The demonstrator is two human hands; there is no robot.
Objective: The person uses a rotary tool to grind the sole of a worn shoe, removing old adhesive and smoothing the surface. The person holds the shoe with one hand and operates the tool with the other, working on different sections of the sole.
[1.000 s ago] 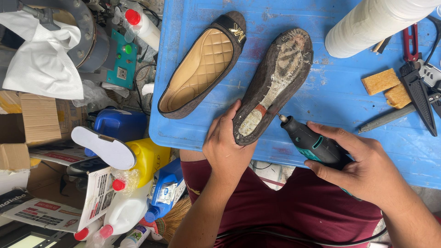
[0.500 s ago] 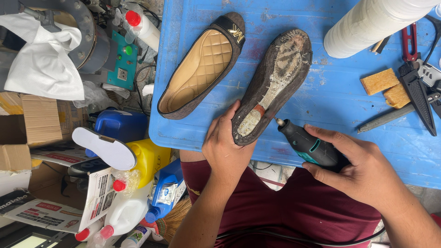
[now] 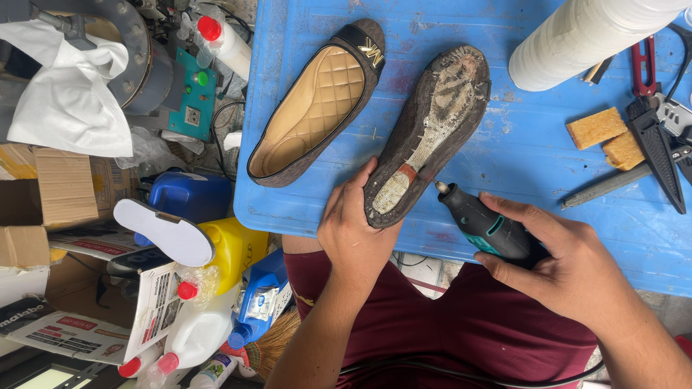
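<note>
While the left hand clamps the upturned shoe at its heel, the sole looks ground rough along most of its length. Fingers of the right hand wrap the rotary tool, tip just beside the heel, off the sole; the other shoe lies untouched.

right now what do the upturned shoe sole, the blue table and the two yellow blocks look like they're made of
Shoe sole: seemingly rubber or a similar compound, dark, matte and badly worn, with a pale fibrous layer exposed down the middle.
Table: probably painted wood or board; the blue coat is scuffed, with reddish patches showing through.
Yellow blocks: look like sponge or crepe rubber, porous and dull; I cannot tell which.
</note>
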